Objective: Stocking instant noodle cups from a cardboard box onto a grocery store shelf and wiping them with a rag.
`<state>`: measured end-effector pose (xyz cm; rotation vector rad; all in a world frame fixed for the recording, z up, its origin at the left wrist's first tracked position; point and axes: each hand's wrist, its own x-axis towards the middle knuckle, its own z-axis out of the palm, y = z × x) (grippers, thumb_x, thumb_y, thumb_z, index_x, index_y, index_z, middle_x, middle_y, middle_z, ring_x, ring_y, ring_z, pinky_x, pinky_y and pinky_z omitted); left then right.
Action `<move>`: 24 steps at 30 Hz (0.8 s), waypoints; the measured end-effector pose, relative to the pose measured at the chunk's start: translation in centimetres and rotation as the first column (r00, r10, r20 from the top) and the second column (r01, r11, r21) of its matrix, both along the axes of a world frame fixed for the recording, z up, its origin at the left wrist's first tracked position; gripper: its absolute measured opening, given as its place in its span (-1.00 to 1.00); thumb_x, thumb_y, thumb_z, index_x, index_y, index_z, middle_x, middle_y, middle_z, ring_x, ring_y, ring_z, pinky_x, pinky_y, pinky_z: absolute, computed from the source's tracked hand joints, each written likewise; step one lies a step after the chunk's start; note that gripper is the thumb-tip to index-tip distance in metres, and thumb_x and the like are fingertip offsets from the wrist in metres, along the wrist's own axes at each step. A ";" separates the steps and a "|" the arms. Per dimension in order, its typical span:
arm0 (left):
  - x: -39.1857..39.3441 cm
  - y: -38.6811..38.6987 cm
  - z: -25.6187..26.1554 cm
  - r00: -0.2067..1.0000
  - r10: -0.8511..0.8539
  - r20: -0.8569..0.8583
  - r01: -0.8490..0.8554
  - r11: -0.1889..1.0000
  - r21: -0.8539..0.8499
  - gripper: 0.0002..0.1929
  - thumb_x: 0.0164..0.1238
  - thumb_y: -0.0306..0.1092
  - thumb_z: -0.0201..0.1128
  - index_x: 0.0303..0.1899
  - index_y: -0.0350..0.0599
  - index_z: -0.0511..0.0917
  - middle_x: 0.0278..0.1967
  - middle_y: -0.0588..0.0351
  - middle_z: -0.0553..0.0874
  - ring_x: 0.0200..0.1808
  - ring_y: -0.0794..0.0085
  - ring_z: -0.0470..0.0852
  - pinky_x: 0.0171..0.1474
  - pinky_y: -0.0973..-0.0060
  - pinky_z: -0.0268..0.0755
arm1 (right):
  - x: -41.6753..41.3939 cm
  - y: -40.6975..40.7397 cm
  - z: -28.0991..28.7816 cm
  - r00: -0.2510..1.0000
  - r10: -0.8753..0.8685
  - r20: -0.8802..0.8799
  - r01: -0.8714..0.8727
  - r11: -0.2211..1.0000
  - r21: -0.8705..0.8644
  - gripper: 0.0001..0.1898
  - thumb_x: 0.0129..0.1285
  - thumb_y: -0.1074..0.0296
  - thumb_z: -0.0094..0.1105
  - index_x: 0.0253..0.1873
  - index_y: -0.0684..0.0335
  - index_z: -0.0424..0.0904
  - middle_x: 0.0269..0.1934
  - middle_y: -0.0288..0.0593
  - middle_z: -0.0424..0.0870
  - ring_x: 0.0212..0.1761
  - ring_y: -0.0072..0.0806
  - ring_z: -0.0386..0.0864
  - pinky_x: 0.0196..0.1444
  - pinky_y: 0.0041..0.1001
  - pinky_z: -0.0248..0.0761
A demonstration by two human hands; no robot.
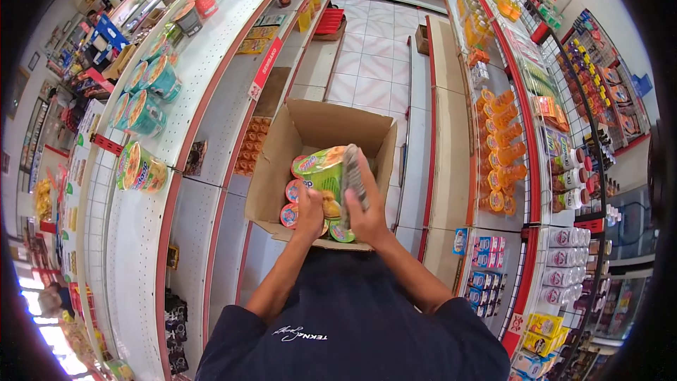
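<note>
An open cardboard box (344, 121) stands in front of my body, holding several instant noodle cups. Over it, my left hand (311, 211) grips a green instant noodle cup (325, 169), tilted on its side. My right hand (370, 214) has hold of a dark grey cup (351, 182), blurred and close against the green one. Cups with orange-pink lids (290, 215) lie inside along the box's left wall. Another green cup (341, 233) shows near the front wall, below my hands. My wrists and the held cups hide part of the contents.
On the left upper shelf (180, 132) stand a green noodle cup (142, 169) and several teal cups (158, 79). The right rack carries orange drink bottles (502, 143), white cans (566, 256) and small cartons (486, 286). A tiled aisle (365, 58) runs ahead. A red tray (330, 21) sits at the far left shelf.
</note>
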<state>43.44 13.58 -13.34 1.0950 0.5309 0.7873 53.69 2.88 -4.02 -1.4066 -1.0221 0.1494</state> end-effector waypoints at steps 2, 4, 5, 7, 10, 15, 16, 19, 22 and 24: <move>0.2 -0.2 -0.2 0.985 -0.082 0.154 0.079 0.997 0.025 -0.28 0.71 0.14 -0.04 0.53 -0.30 0.10 0.34 0.00 0.47 0.33 0.38 0.47 0.37 0.40 0.34 | -0.3 0.5 0.4 0.917 0.035 -0.397 0.001 0.996 0.090 -0.39 0.39 0.39 0.20 0.54 0.20 0.39 0.55 0.27 0.28 0.57 0.16 0.26 0.58 -0.04 0.11; 0.6 0.0 1.3 0.994 -0.081 0.067 0.080 0.997 0.017 -0.28 0.71 0.13 -0.05 0.53 -0.30 0.08 0.34 -0.01 0.47 0.33 0.37 0.46 0.38 0.40 0.33 | -0.9 0.2 1.3 0.994 -0.074 -0.080 0.074 0.997 -0.011 -0.39 0.39 0.44 0.18 0.53 0.29 0.37 0.57 0.28 0.24 0.60 0.16 0.21 0.60 -0.08 0.07; 0.8 0.3 2.0 0.997 -0.073 -0.020 0.073 0.997 0.011 -0.28 0.72 0.12 -0.07 0.54 -0.31 0.05 0.34 -0.01 0.47 0.34 0.37 0.46 0.39 0.39 0.33 | -1.2 0.0 1.4 0.957 -0.141 0.252 0.167 0.982 -0.086 -0.39 0.38 0.48 0.17 0.52 0.38 0.35 0.58 0.29 0.19 0.63 0.16 0.15 0.62 -0.12 0.03; 0.9 0.8 2.3 0.997 -0.081 0.000 0.081 0.996 0.029 -0.29 0.72 0.11 -0.06 0.55 -0.30 0.04 0.35 -0.01 0.47 0.34 0.36 0.47 0.39 0.39 0.33 | -2.0 -0.3 1.0 0.863 -0.150 0.483 0.234 0.965 -0.117 -0.38 0.35 0.46 0.23 0.51 0.27 0.40 0.60 0.28 0.15 0.63 0.20 0.15 0.61 -0.08 0.05; 0.9 1.1 2.3 0.991 -0.122 0.063 0.117 0.991 0.071 -0.29 0.71 0.09 -0.04 0.57 -0.25 0.02 0.36 -0.01 0.47 0.33 0.36 0.49 0.39 0.40 0.35 | -1.7 -0.6 0.3 0.846 -0.097 0.524 0.163 0.983 -0.082 -0.35 0.31 0.42 0.31 0.52 0.18 0.41 0.59 0.26 0.19 0.63 0.21 0.15 0.59 -0.08 0.08; 0.2 1.0 1.2 0.975 -0.129 0.182 0.123 0.992 0.040 -0.33 0.69 0.02 0.04 0.56 -0.17 0.07 0.34 0.01 0.48 0.28 0.39 0.53 0.35 0.41 0.39 | 0.8 0.0 -1.4 0.711 0.190 -0.677 -0.241 0.970 0.019 -0.42 0.47 0.33 0.17 0.52 0.32 0.33 0.61 0.26 0.13 0.63 0.17 0.15 0.56 -0.11 0.13; 0.4 1.0 1.3 0.975 -0.126 0.184 0.120 0.992 0.040 -0.33 0.69 0.02 0.04 0.56 -0.17 0.07 0.34 0.01 0.48 0.28 0.39 0.53 0.35 0.41 0.39 | 0.5 0.0 -0.7 0.808 0.114 -0.578 -0.197 0.977 -0.084 -0.44 0.53 0.32 0.06 0.53 0.40 0.29 0.63 0.26 0.09 0.61 0.14 0.20 0.54 -0.18 0.18; 0.8 1.0 1.5 0.987 -0.010 0.163 0.032 0.990 -0.136 -0.35 0.68 0.01 0.07 0.54 -0.19 0.12 0.32 0.03 0.50 0.26 0.41 0.54 0.33 0.42 0.40 | 0.1 0.3 1.0 0.837 -0.236 0.494 0.397 0.883 -0.251 -0.42 0.52 0.37 0.04 0.55 0.41 0.24 0.62 0.27 0.10 0.60 0.15 0.23 0.52 -0.24 0.23; 0.9 0.5 1.9 0.995 0.044 0.093 -0.030 0.990 -0.140 -0.41 0.69 0.00 0.06 0.50 -0.18 0.22 0.27 0.07 0.55 0.23 0.42 0.56 0.31 0.39 0.42 | -0.8 0.1 0.0 0.956 -0.056 0.289 0.111 0.978 -0.176 -0.35 0.46 0.37 0.11 0.59 0.39 0.19 0.62 0.33 0.04 0.67 0.21 0.03 0.62 -0.06 -0.03; 0.9 0.0 2.2 0.993 0.045 0.108 -0.015 0.965 -0.264 -0.48 0.71 -0.01 0.02 0.44 -0.16 0.31 0.22 0.08 0.59 0.19 0.44 0.60 0.28 0.39 0.45 | -1.7 -0.5 0.4 0.956 0.069 0.284 -0.018 0.984 -0.177 -0.32 0.46 0.29 0.11 0.60 0.35 0.18 0.64 0.31 0.00 0.69 0.23 -0.07 0.66 0.02 -0.22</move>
